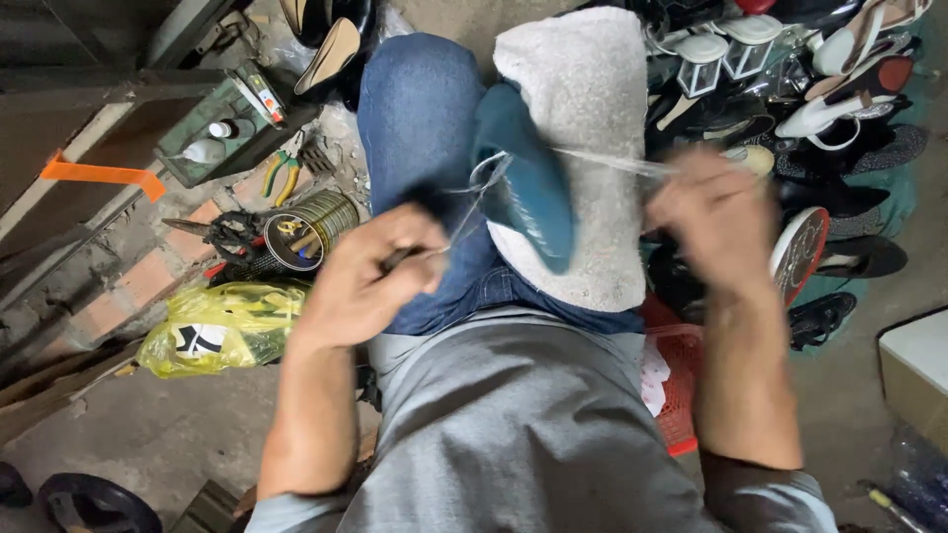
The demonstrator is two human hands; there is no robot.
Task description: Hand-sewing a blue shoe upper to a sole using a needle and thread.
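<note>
- Right, head view: teal shoe (523,183) lying sole-up on a pale towel (583,89) over the lap, toe pointing toward the body.
- Left hand (370,281) curled tight round a dark tool handle, pressed just beside the shoe's near edge.
- Right hand (716,217) blurred, off to the shoe's side, apparently pinching the thread (612,161) drawn taut from the shoe; exact finger set hard to tell.
- Shoe probably light, sole stiff, upper softer; best gripped round the middle or braced against the knee. Thread thin, likely to slip or bite if held bare.
- Round tin (311,229) on the floor, left of the knee, holding small tools, scissors handles among them.
- Green box (232,123) beyond it with small bottles inside; pliers (281,173) lying just beside.
- Yellow plastic bag (222,326) bunched up, contents hidden.
- Heap of assorted shoes (839,109) to the right; red basket (681,385) near the right forearm.
</note>
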